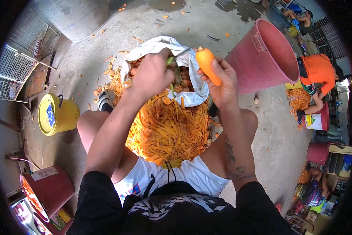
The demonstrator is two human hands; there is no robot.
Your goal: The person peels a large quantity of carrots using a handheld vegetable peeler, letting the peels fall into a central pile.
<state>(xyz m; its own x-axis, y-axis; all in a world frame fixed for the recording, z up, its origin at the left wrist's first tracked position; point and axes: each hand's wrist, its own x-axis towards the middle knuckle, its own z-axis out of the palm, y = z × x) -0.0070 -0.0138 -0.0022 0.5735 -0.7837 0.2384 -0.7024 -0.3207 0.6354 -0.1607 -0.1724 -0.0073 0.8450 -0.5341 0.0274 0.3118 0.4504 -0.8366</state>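
In the head view my right hand (223, 82) grips a peeled orange carrot (208, 64), held upright with its stem end at the top. My left hand (154, 74) is closed around a green-handled knife (170, 60); its thin dark blade points toward the carrot's top. Motion blurs this tool in part. Below both hands an open white sack (197, 98) holds unpeeled carrots (136, 70), partly hidden behind my left hand. Between my legs lies a big heap of orange carrot peelings (168, 131).
A tall pink bin (258, 58) stands right of the sack. At left are a yellow lidded bucket (58, 114) and a dark red bucket (52, 188) with orange contents. A large grey drum (74, 17) stands at upper left. Several people, one in an orange shirt (318, 72), sit or bend at right.
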